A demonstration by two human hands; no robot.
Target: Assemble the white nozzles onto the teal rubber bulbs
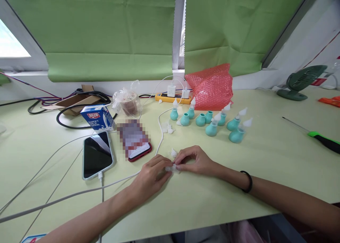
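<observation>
Both my hands meet over the table near its front edge. My left hand [152,174] pinches one end of a small translucent plastic piece [174,168], and my right hand [195,160] has finger and thumb closed on its other side. The piece's exact shape is partly covered by my fingers. Just beyond it lies a white pointed tip [173,153]. Farther back stand several teal rubber bulbs; one bulb [236,136] at the right carries a clear neck with a white tip, while another bulb [200,119] has a bare open mouth.
Left of my hands lie a phone [97,156] on a charging cable and a red-cased phone [138,145]. Behind are a milk carton [98,118], a tape roll in plastic [129,103], a yellow power strip [172,99] and red bubble wrap [212,89]. A screwdriver [316,135] lies right.
</observation>
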